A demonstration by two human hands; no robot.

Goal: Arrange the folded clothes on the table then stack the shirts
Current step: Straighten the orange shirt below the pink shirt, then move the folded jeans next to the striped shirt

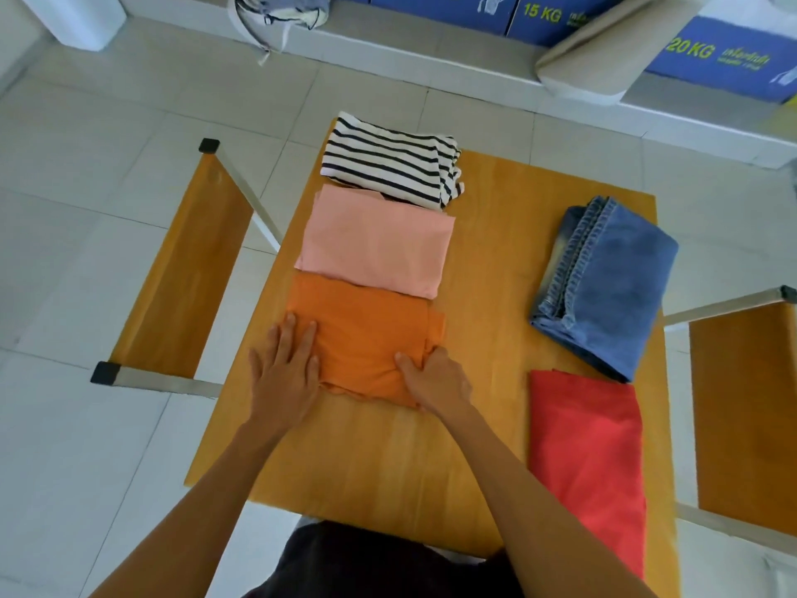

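Three folded shirts lie in a column on the left half of the wooden table (487, 261): a black-and-white striped shirt (388, 161) farthest, a pink shirt (375, 241) in the middle, an orange shirt (366, 334) nearest. My left hand (284, 373) rests flat, fingers spread, on the orange shirt's left edge. My right hand (435, 381) pinches that shirt's near right corner. On the right side lie folded blue jeans (612, 278) and, nearer to me, a folded red garment (591, 459).
Wooden benches flank the table on the left (181, 269) and right (750, 407). Beyond, on the tiled floor, stand blue boxes (711, 53), a beige cushion (604, 49) and a bag of clothes (280, 10).
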